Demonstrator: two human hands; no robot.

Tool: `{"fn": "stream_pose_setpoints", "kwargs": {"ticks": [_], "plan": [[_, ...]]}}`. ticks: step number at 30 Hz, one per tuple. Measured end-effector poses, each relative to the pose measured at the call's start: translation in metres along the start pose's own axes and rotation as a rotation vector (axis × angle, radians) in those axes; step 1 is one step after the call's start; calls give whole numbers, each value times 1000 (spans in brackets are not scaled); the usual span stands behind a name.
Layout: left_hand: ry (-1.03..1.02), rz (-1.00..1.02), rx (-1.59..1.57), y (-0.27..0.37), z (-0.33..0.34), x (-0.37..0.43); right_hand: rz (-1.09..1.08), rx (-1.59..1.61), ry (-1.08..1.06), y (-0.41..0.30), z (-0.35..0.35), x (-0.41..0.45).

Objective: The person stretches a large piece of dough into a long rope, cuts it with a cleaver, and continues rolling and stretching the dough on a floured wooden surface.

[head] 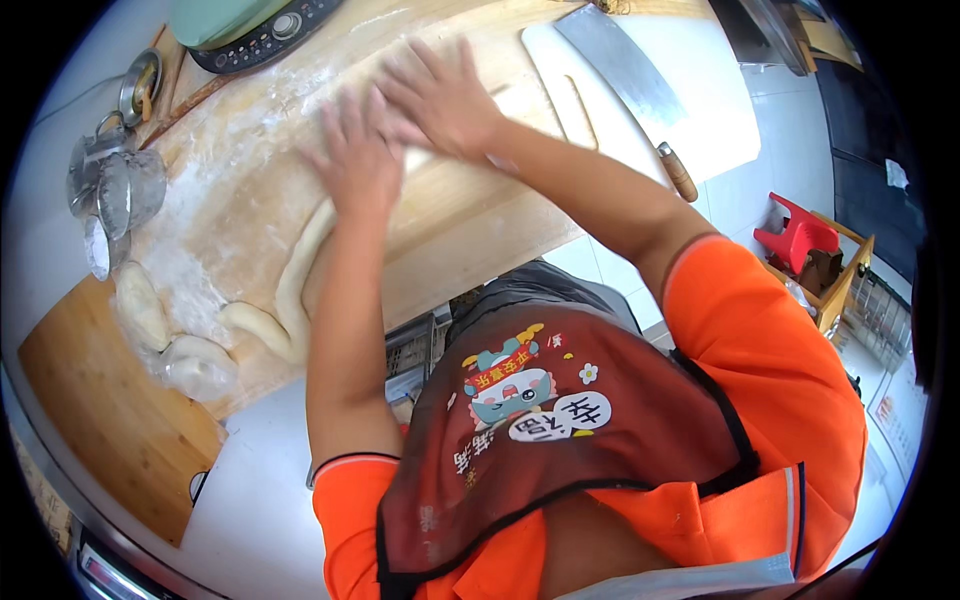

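My left hand (357,159) lies palm down, fingers spread, on a long rope of pale dough (301,259). Just to its right, my right hand (444,101) is also palm down with fingers apart, its tips close to or overlapping the left fingers. Both hands are blurred and grip nothing. A short pale stretch of dough shows between the wrists; the rest beneath the hands is hidden. From under my left hand the rope runs toward me, then bends back in a hook on the floured wooden board (465,247).
A cleaver (622,64) rests on a white cutting board (720,112), its wooden handle overhanging the near edge. Left are metal cups (131,191), a metal bowl (142,86), dough lumps (141,304), one in plastic, and a thin wooden rod (184,111). A control-panel appliance (285,28) stands behind.
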State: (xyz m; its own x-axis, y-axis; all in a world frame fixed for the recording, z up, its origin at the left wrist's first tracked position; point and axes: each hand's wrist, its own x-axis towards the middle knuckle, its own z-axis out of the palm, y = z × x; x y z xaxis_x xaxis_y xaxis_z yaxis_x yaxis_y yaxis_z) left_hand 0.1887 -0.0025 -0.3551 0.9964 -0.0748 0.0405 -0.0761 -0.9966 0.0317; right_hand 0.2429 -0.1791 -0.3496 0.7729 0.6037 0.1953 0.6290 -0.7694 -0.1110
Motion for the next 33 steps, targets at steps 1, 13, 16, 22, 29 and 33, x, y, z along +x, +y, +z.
{"fn": "stream_pose_setpoints", "kwargs": {"ticks": [1, 13, 16, 22, 29, 33], "plan": [[-88, 33, -72, 11, -14, -34, -46, 16, -49, -6, -11, -39], [31, -255, 2, -23, -10, -57, 116, -182, -78, 50, -16, -19], [145, -311, 79, -60, -1, -22, 96, -44, -46, 65, -32, 32], [-68, -161, -9, -36, -19, -105, -262, 105, -138, 25, -42, -105], [-1, -287, -462, -128, -55, -173, 668, 721, 10, 42, -103, -99], [-207, -210, -332, -177, -70, -212, 876, 1116, -335, 59, -158, -114]]}}
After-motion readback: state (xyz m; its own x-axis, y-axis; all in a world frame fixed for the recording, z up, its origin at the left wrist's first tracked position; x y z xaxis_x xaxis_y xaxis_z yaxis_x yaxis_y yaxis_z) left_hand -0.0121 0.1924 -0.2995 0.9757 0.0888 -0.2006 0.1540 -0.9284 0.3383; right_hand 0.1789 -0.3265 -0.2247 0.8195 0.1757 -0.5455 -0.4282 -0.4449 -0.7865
